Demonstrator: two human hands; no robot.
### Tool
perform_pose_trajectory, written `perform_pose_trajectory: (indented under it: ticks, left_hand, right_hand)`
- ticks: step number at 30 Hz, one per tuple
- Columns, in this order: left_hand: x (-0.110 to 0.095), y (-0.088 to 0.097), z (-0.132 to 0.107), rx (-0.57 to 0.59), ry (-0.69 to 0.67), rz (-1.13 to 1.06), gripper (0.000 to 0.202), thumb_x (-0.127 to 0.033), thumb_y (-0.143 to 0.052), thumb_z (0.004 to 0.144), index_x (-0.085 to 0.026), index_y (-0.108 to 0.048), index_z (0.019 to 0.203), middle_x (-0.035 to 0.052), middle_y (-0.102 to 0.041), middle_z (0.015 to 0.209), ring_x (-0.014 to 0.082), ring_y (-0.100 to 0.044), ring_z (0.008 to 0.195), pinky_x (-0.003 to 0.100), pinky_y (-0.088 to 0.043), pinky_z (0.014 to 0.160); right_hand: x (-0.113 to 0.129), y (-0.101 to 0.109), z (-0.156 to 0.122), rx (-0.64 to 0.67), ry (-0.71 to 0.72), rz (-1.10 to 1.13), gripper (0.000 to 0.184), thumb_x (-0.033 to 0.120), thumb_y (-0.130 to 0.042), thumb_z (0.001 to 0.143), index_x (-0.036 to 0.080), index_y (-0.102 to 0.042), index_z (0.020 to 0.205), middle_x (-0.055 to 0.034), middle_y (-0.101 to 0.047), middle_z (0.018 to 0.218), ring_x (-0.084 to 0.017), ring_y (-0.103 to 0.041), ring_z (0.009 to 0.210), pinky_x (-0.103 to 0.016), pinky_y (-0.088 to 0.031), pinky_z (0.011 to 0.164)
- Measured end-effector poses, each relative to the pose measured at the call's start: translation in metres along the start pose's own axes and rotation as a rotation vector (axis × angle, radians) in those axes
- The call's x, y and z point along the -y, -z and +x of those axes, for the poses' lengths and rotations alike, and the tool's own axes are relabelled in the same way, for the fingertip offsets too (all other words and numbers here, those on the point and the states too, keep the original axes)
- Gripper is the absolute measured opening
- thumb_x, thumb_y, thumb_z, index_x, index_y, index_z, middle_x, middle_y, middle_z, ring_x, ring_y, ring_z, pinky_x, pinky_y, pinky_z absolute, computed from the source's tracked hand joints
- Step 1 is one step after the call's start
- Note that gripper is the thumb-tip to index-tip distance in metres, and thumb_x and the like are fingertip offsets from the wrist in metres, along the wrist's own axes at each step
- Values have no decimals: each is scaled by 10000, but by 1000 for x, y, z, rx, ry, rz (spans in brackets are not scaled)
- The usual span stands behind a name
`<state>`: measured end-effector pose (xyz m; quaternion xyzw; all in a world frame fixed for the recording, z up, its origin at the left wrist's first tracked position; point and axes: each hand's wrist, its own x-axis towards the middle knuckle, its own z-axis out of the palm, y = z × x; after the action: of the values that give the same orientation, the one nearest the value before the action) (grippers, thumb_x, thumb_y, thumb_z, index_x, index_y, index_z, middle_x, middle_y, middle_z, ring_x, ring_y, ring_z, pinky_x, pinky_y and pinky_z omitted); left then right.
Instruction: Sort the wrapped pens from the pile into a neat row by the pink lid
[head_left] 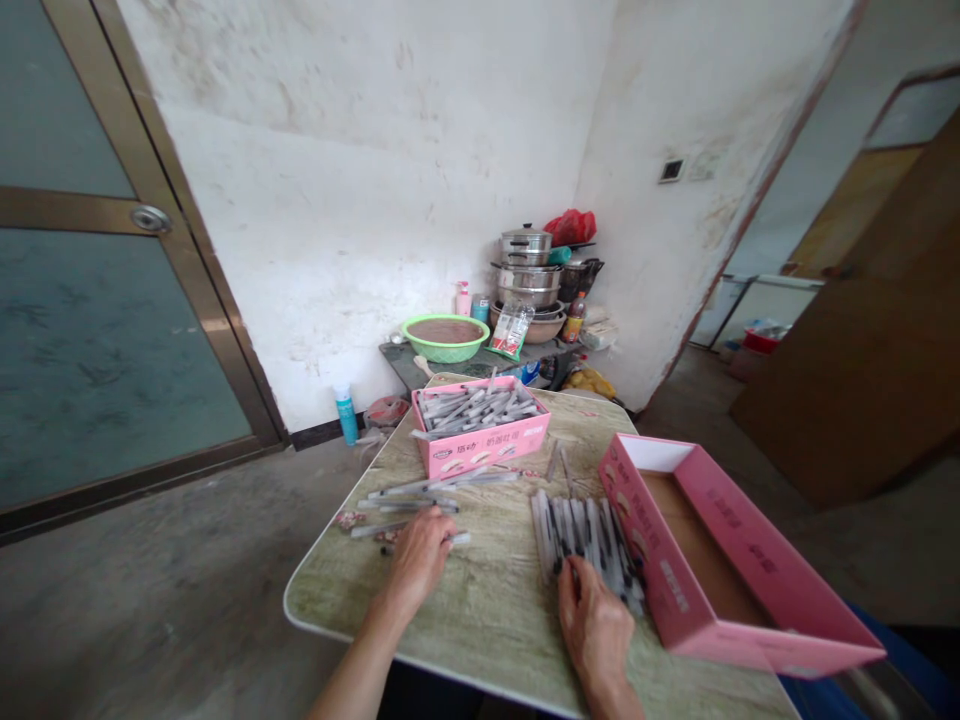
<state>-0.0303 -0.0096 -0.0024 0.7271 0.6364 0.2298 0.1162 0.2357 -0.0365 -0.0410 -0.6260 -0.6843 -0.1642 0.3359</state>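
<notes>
My left hand [424, 550] is closed over loose pens on the table's left side; a pale translucent pen [460, 539] sticks out by its fingertips. Several more loose pens [405, 503] lie just beyond it. With thumb and forefinger pinched, my right hand [596, 620] grips the dark end of a pen at the near edge of a row of pens [577, 525] laid side by side. Beyond both hands stands a pink box [484, 445] heaped with pens. Right of the row, a second pink box [697, 570] shows a bare brown bottom.
The green-patterned table [480, 610] has a pale rim. Behind it, a low dark stand holds a green basin [445, 345], stacked steel pots [527, 265] and a bottle [575, 318]. A blue spray can [345, 415] stands on the floor by the wall. A glazed door [97, 300] is at left.
</notes>
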Motion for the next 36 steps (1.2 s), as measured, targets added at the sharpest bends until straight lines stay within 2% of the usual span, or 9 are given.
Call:
perform_pose_trajectory:
  ticks: [5, 8, 12, 17, 22, 25, 28, 33, 36]
  left_hand:
    - [-30, -1, 5, -110, -188, -239, 124, -118, -539, 802, -206, -618, 837, 38, -599, 867, 210, -550, 887, 308, -394, 805]
    - [-53, 0, 14, -224, -214, -471, 126, -213, -492, 864, -213, -611, 904, 46, -619, 883, 211, -563, 884, 305, -415, 790]
    - [-73, -9, 30, -315, -148, -871, 183, -320, -475, 901, -187, -596, 933, 40, -618, 841, 173, -564, 763, 274, -433, 707]
    - [-81, -35, 41, -262, 28, -1463, 248, -386, -571, 855, -164, -603, 960, 37, -611, 847, 130, -549, 691, 231, -443, 608]
    - [-79, -58, 41, -220, 221, -1801, 324, -383, -722, 734, -167, -639, 960, 41, -634, 893, 125, -583, 739, 223, -461, 616]
    - [-76, -64, 40, -225, 289, -1868, 343, -375, -760, 693, -173, -649, 946, 35, -642, 897, 121, -593, 749, 225, -471, 627]
    - [-76, -63, 36, -181, 248, -1818, 338, -386, -735, 721, -174, -651, 971, 40, -654, 898, 129, -606, 768, 231, -481, 654]
    - [-84, -60, 27, 89, 106, -1574, 428, -474, -691, 733, -131, -661, 987, 93, -689, 890, 198, -643, 786, 277, -506, 665]
    - [-87, -63, 25, 158, 115, -1534, 405, -483, -691, 727, -122, -669, 911, 85, -692, 832, 190, -647, 727, 276, -514, 631]
  right_hand:
    - [1, 3, 1, -25, 37, 93, 322, 330, -372, 959, 151, -636, 920, -70, -707, 766, -141, -637, 534, -226, -400, 523]
    - [3, 4, 2, -17, 75, 202, 302, 316, -378, 962, 146, -626, 933, -72, -697, 770, -142, -643, 562, -225, -428, 548]
    - [3, 2, 0, 44, 109, 322, 272, 289, -384, 965, 139, -609, 991, -84, -688, 814, -151, -658, 645, -230, -467, 612]
    - [6, 5, 1, 118, 155, 388, 266, 271, -375, 969, 143, -599, 1034, -82, -674, 826, -151, -657, 687, -230, -485, 660]
    - [11, 12, 5, 165, 171, 382, 284, 270, -345, 980, 150, -599, 1024, -63, -667, 789, -143, -656, 677, -217, -472, 638]
    - [11, 11, 6, 165, 193, 353, 294, 278, -341, 981, 151, -605, 1006, -54, -666, 766, -139, -656, 657, -212, -462, 620]
    - [11, 10, 5, 166, 185, 335, 303, 271, -335, 985, 150, -613, 976, -45, -661, 724, -131, -647, 619, -208, -451, 598]
    - [9, 6, 3, 160, 161, 344, 303, 267, -338, 989, 144, -615, 989, -54, -665, 713, -129, -638, 596, -207, -446, 584]
    - [8, 4, 2, 148, 149, 347, 301, 275, -347, 987, 141, -616, 992, -61, -672, 730, -134, -640, 598, -209, -446, 580]
